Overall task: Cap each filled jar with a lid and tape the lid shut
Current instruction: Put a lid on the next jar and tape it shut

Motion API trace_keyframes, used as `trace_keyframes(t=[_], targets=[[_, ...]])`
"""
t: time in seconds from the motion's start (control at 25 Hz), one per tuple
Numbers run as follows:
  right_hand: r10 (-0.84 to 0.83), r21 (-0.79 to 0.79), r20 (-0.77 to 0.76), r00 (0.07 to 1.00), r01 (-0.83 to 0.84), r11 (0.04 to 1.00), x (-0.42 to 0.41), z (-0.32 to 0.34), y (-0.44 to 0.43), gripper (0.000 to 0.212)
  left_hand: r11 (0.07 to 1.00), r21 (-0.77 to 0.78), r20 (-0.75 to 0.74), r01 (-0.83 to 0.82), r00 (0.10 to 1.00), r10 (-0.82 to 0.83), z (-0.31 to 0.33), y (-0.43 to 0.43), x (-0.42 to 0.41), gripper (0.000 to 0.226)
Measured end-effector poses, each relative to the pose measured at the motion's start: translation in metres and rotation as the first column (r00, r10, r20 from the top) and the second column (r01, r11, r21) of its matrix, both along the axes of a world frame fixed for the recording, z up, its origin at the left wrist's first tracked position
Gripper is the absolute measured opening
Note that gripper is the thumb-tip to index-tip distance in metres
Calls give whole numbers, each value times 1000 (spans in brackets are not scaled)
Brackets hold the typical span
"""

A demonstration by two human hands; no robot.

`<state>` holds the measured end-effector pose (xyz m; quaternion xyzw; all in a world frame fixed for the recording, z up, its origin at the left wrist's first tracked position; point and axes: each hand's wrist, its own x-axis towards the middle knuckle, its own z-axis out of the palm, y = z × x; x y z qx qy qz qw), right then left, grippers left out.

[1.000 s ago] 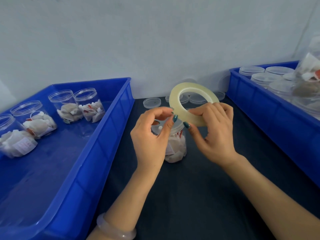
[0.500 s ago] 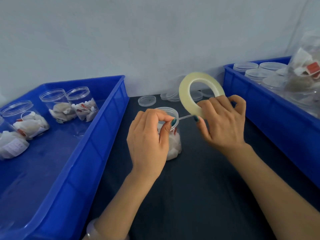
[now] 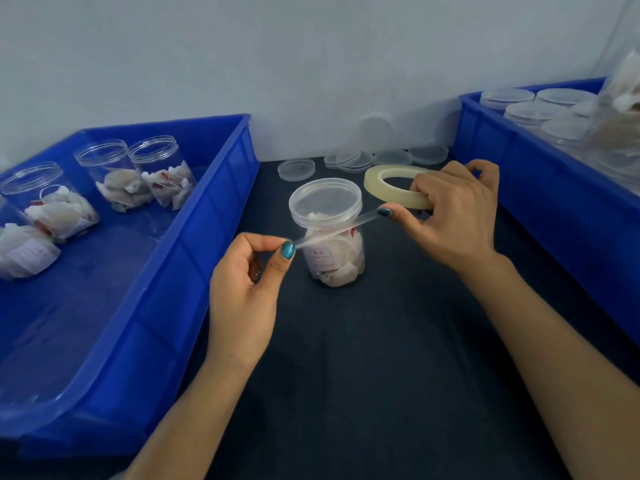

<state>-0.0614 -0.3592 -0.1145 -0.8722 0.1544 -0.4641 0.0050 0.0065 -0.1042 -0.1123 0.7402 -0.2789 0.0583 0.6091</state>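
From my remote seat: a capped jar (image 3: 334,261) of white sachets stands on the dark worktop (image 3: 381,358) between two blue bins, its clear lid (image 3: 325,202) already on. My left hand (image 3: 242,289) pinches the free end of the tape strip (image 3: 337,227) between thumb and forefinger. My right hand (image 3: 453,220) is curled round the tape roll (image 3: 405,201), its thumb tip lying where the strip leaves the roll.

Half a second ago the left hand sat over the jar and only a short stub of tape showed. Now that hand has drawn back towards the near left, and the strip runs long across the front of the jar just under the lid. I cannot tell whether it touches the jar. The roll, upright before, now lies nearly flat to the jar's right.

Open filled jars (image 3: 104,174) stand in the left bin (image 3: 194,271), and capped jars (image 3: 519,112) in the right bin (image 3: 554,202). Loose lids (image 3: 296,169) lie by the wall behind the jar.
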Motion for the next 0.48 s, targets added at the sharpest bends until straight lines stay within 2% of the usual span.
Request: trace_keyframes(t=[0.48], targets=[[-37,60,-67,997,41,997,4,0,6,69,998,-6,-53,-58,997,58,-6,-15,20,11]])
